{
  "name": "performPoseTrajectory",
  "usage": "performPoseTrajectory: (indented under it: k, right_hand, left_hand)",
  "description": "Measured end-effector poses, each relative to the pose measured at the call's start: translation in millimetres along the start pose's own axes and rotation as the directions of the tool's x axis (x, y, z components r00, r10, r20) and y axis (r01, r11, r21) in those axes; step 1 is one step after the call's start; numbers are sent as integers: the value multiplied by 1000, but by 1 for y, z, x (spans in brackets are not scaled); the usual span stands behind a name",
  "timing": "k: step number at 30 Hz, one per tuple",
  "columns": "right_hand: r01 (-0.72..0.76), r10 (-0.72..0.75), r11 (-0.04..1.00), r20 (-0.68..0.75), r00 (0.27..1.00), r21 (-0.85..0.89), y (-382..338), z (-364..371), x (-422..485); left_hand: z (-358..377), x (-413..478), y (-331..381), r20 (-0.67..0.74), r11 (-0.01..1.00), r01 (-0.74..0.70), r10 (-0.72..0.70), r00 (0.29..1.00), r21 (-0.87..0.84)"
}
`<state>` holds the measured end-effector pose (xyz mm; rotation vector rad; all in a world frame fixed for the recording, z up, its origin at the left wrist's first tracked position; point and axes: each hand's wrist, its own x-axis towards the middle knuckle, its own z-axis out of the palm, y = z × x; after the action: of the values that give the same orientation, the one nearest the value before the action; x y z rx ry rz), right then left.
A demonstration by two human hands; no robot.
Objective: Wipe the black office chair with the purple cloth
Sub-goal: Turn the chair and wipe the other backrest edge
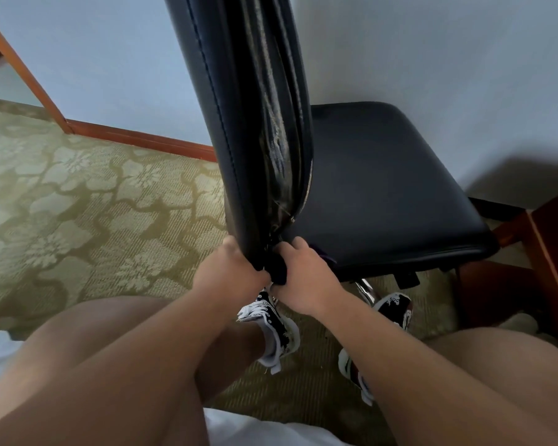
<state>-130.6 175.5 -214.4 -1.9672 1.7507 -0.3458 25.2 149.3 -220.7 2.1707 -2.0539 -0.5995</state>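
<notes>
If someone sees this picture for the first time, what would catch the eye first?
The tall black chair back fills the centre, its side edge cracked and worn. At its foot, the left hand grips it while the right hand holds a purple cloth by the seat.

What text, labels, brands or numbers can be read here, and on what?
None readable.
black office chair: no tag, label or logo in view.
purple cloth: mostly hidden by the hand, no print visible.
shoes: white-on-black pattern, no legible letters.
</notes>
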Motion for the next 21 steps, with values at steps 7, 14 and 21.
performPoseTrajectory:
  k: [7, 14, 21]
  right_hand:
    - [-249, 251, 968, -94, 963, 34, 26, -21, -11]
    - [-505, 558, 821, -183, 809, 267, 71, -49, -18]
    - [-182, 179, 983, -78, 981, -27, -2, 1, -7]
  left_hand:
    - [4, 4, 2, 127, 993, -63, 76, 989, -98]
    - [10, 7, 2, 136, 994, -67, 79, 988, -91]
    - [18, 6, 1, 63, 995, -32, 38, 997, -98]
